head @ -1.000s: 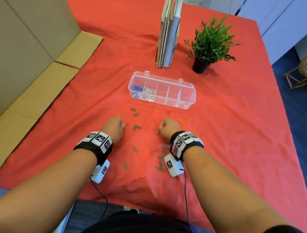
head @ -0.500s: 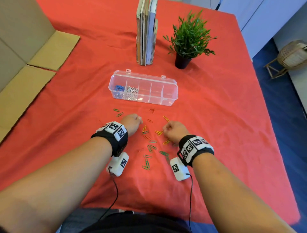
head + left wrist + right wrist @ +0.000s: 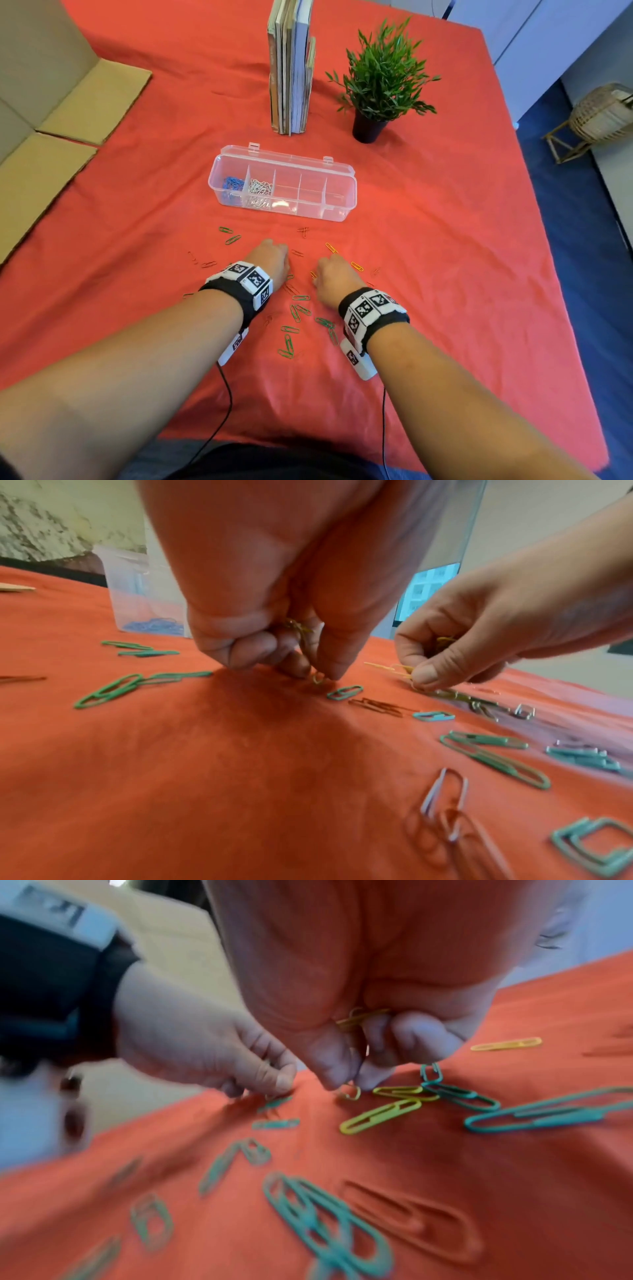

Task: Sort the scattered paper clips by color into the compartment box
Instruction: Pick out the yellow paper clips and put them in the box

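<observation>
Green, yellow and red paper clips lie scattered on the red cloth in front of the clear compartment box (image 3: pixel 342 192). The box holds blue clips (image 3: pixel 231 185) in its leftmost cell and white clips (image 3: pixel 259 189) in the cell beside it. My left hand (image 3: pixel 270 258) is curled, fingertips on the cloth, pinching a yellow clip (image 3: pixel 316 679) with more yellow clips (image 3: pixel 296 627) tucked in the palm. My right hand (image 3: pixel 330 277) pinches another yellow clip (image 3: pixel 349 1091) at the cloth and keeps yellow clips (image 3: pixel 359 1018) in its curled fingers. Green clips (image 3: pixel 294 311) lie between the wrists.
Upright books (image 3: pixel 291 65) and a potted plant (image 3: pixel 380 82) stand behind the box. Flattened cardboard (image 3: pixel 68 102) covers the far left. The table's right edge (image 3: pixel 534 192) drops to a blue floor with a wicker stool (image 3: pixel 596 120).
My left hand has moved right and forward into the middle of the clips, close to my right hand. The head view has swung so the box sits nearer the centre.
</observation>
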The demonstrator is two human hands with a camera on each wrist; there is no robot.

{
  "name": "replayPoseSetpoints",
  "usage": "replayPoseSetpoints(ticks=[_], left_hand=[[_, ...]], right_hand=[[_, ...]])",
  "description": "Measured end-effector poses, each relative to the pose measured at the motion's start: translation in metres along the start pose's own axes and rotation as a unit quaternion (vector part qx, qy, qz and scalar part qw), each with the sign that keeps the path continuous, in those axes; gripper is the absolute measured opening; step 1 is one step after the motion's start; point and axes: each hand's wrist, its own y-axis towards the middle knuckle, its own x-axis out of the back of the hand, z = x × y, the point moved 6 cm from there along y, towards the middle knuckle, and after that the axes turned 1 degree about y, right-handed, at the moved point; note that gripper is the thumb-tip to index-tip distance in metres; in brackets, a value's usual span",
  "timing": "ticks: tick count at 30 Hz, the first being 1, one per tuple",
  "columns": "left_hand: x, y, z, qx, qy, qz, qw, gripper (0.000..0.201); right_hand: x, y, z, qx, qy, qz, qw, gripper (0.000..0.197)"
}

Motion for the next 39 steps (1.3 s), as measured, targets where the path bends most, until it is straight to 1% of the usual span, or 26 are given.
replayPoseSetpoints(ticks=[2,3,4,5,7,8,9,11,13,14,16,17,18,19,20,21,22,23,24,27,31,33,35,37,38,39], left_hand=[[0.003,-0.001,0.001,0.009,-0.04,-0.002,0.999,0.013],[0.006,-0.001,0.0,0.014,-0.07,-0.006,0.997,0.015],[0.01,-0.001,-0.002,0.02,-0.106,-0.007,0.994,0.019],[0.014,-0.001,-0.005,0.028,-0.142,-0.003,0.989,0.023],[0.015,0.002,-0.013,0.058,-0.247,0.029,0.967,0.026],[0.014,0.004,-0.017,0.08,-0.333,0.052,0.938,0.024],[0.012,0.004,-0.022,0.108,-0.42,0.075,0.898,0.023],[0.011,0.001,-0.029,0.138,-0.532,0.104,0.829,0.025],[0.009,0.0,-0.035,0.143,-0.581,0.133,0.791,0.027],[0.007,0.001,-0.037,0.145,-0.588,0.14,0.783,0.027],[0.002,0.005,-0.04,0.157,-0.58,0.139,0.787,0.022],[0.001,0.009,-0.04,0.151,-0.555,0.124,0.809,0.017],[0.002,0.014,-0.04,0.126,-0.505,0.1,0.848,0.015],[0.004,0.019,-0.041,0.082,-0.426,0.069,0.898,0.016],[0.007,0.023,-0.044,0.032,-0.333,0.036,0.942,0.019],[0.009,0.025,-0.049,-0.012,-0.242,0.01,0.97,0.021],[0.009,0.026,-0.054,-0.045,-0.168,-0.008,0.985,0.023],[0.007,0.029,-0.059,-0.071,-0.116,-0.017,0.991,0.025],[0.003,0.032,-0.064,-0.092,-0.077,-0.02,0.993,0.028],[-0.011,0.038,-0.076,-0.124,-0.015,0.002,0.992,0.031],[-0.015,0.041,-0.08,-0.127,0.015,0.011,0.992,0.027],[-0.015,0.04,-0.079,-0.119,0.014,0.01,0.993,0.024],[-0.015,0.038,-0.077,-0.109,0.02,0.013,0.994,0.023],[-0.015,0.036,-0.074,-0.107,0.031,0.007,0.994,0.021],[-0.015,0.035,-0.071,-0.104,0.028,0.003,0.994,0.023],[-0.014,0.034,-0.069,-0.102,0.026,-0.003,0.994,0.024]], right_hand=[[0.008,0.0,-0.012,-0.044,0.09,0.006,0.995,0.015],[0.011,-0.001,-0.022,-0.074,0.175,0.001,0.982,0.008],[0.012,-0.003,-0.031,-0.101,0.285,-0.002,0.953,0.015],[0.014,-0.007,-0.039,-0.121,0.411,-0.011,0.903,0.022],[0.019,-0.017,-0.053,-0.145,0.652,-0.029,0.744,0.028],[0.025,-0.022,-0.056,-0.135,0.731,-0.027,0.668,0.027],[0.031,-0.028,-0.056,-0.112,0.784,-0.018,0.61,0.025],[0.043,-0.037,-0.056,-0.045,0.839,-0.002,0.541,0.012],[0.049,-0.043,-0.057,-0.008,0.854,0.006,0.521,0.009],[0.048,-0.044,-0.059,-0.01,0.851,0.007,0.526,0.011],[0.045,-0.043,-0.064,-0.044,0.839,0.006,0.542,0.016],[0.041,-0.041,-0.068,-0.076,0.832,-0.002,0.55,0.016],[0.036,-0.037,-0.074,-0.114,0.814,-0.019,0.57,0.013],[0.032,-0.033,-0.081,-0.149,0.777,-0.041,0.61,0.011],[0.029,-0.027,-0.09,-0.177,0.704,-0.068,0.684,0.012],[0.028,-0.022,-0.097,-0.194,0.593,-0.084,0.777,0.012],[0.029,-0.016,-0.101,-0.196,0.458,-0.087,0.862,0.011],[0.03,-0.012,-0.101,-0.189,0.322,-0.084,0.924,0.009],[0.03,-0.009,-0.1,-0.181,0.219,-0.081,0.955,0.011],[0.027,-0.004,-0.088,-0.133,0.094,-0.093,0.982,0.023],[0.016,-0.004,-0.074,-0.117,0.021,-0.066,0.991,0.03],[0.016,-0.005,-0.071,-0.115,0.029,-0.054,0.992,0.03],[0.02,-0.006,-0.069,-0.105,0.077,-0.05,0.99,0.023],[0.026,-0.012,-0.073,-0.121,0.18,-0.051,0.975,0.006],[0.025,-0.015,-0.076,-0.135,0.26,-0.049,0.955,0.012],[0.022,-0.019,-0.077,-0.148,0.358,-0.041,0.921,0.017]])
